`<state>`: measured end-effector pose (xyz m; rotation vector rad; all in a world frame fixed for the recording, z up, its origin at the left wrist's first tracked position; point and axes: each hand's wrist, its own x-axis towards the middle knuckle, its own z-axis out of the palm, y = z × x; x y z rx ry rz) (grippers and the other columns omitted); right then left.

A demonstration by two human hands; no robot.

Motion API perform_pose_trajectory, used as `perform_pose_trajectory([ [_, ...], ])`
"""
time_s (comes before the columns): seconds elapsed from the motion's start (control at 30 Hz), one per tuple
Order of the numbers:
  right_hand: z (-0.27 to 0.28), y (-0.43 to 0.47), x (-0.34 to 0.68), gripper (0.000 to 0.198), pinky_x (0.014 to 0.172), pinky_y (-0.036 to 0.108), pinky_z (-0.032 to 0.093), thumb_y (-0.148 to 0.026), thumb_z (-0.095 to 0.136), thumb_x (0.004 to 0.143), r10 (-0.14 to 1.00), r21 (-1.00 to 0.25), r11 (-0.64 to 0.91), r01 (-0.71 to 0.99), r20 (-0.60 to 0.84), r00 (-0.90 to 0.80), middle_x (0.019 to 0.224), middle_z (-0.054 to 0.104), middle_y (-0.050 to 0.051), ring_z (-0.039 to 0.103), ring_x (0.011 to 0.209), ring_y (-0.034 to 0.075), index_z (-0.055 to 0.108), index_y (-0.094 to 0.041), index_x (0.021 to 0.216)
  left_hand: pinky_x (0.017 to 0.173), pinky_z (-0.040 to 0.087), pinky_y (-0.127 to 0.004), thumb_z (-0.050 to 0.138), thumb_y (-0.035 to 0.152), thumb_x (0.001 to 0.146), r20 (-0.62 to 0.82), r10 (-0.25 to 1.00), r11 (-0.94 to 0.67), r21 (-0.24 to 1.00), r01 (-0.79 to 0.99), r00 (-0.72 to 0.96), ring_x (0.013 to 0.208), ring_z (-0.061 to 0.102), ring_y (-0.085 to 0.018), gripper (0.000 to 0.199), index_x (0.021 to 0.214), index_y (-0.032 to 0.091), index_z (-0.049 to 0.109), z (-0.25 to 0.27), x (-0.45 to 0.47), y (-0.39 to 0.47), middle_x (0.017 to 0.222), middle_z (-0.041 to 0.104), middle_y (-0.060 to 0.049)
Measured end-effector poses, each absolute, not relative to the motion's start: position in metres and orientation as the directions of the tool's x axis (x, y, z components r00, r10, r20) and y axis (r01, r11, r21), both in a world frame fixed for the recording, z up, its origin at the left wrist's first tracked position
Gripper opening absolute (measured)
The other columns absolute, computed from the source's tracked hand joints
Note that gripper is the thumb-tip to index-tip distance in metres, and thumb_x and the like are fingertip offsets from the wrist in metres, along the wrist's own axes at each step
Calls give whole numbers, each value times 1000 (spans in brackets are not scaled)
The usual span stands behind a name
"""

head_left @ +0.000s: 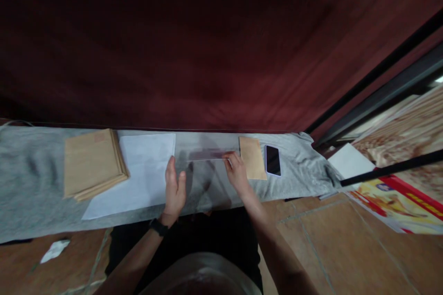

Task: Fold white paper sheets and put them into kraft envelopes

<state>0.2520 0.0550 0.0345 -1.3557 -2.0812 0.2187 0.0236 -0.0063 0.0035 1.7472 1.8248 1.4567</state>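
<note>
My right hand [236, 171] is closed on one end of a thin see-through plastic strip [206, 155], which reaches left over the grey cloth; I cannot make out its exact kind. My left hand [175, 191] rests at the right edge of a white paper sheet [145, 175], fingers stretched and thumb apart, with nothing held. A dark band circles that wrist. Partly on the sheet's left side lies a stack of brown paper envelopes [93, 161]. Just right of my right hand is a single small brown envelope [253, 158].
A phone [273, 160] lies right of the small envelope. Grey cloth [27, 179] covers the narrow bench, backed by a dark red surface [207, 55]. At right are black bars and a printed carton [398, 203]. Crumpled white paper [54, 250] lies on the tiled floor.
</note>
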Motion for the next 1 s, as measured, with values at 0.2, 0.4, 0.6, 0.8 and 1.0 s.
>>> perform_pose_trajectory([
  [0.2,-7,8,256,41,120,38,34,-4,45,92,798,-345,602,720,309,-518,118,71,4,60,121,16,67,-25,119,121,36,-47,33,36,105,444,896,-305,604,737,6,148,38,-24,49,152,23,40,-4,26,-10,159,41,-11],
  [0.4,-22,-5,264,46,122,41,34,3,43,81,888,-516,460,723,255,-384,128,69,6,60,125,16,68,-21,111,120,32,-56,36,33,101,267,917,-370,294,881,296,149,35,-30,51,148,16,48,-26,52,-10,158,44,-15],
  [0.6,-12,12,240,48,116,38,42,-6,38,90,950,-588,308,748,229,-211,133,68,8,59,129,17,66,-18,128,119,34,-53,36,29,99,217,936,-319,190,929,278,143,46,-31,52,146,13,51,-15,69,6,153,49,-17],
  [0.8,-16,14,204,49,121,41,33,-31,34,107,934,-432,343,834,248,-256,156,47,9,41,146,19,42,-17,154,125,23,-50,36,16,93,153,905,-421,183,889,397,153,29,-27,63,156,12,36,-19,77,17,161,37,-16],
  [1.0,-30,12,206,52,124,44,25,-39,34,108,943,-338,303,891,244,-228,158,43,10,38,148,23,40,-16,155,125,21,-50,32,20,97,141,921,-384,174,907,363,154,25,-26,60,157,11,34,-27,77,16,163,33,-16],
])
